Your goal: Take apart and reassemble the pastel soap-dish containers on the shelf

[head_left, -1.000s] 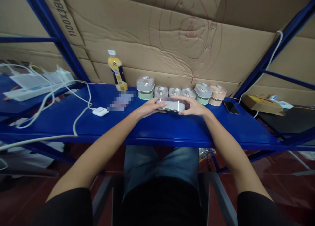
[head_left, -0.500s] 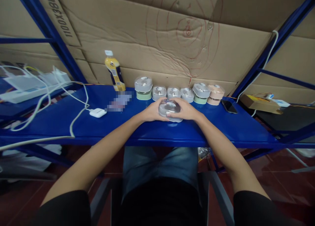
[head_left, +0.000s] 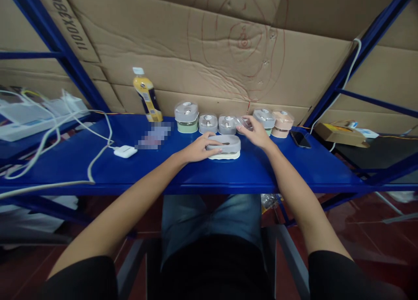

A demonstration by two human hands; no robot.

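A grey oval container with a cream base rests near the middle of the blue table, its top uncovered. My left hand grips its left end, fingers over the rim. To the upper right, my right hand holds a clear lid between thumb and fingers, in front of the row at the back. That row has a grey and green container at its left, small grey containers, another grey and green one, and a pink one at its right.
On the blue table are a yellow bottle, a white case with a cable, a blurred flat item and a phone. Cardboard stands behind. An open small box is at the right.
The clear lid has come off the oval container and moved up and right in my right hand. My left hand stays on the container. The view has shifted slightly.
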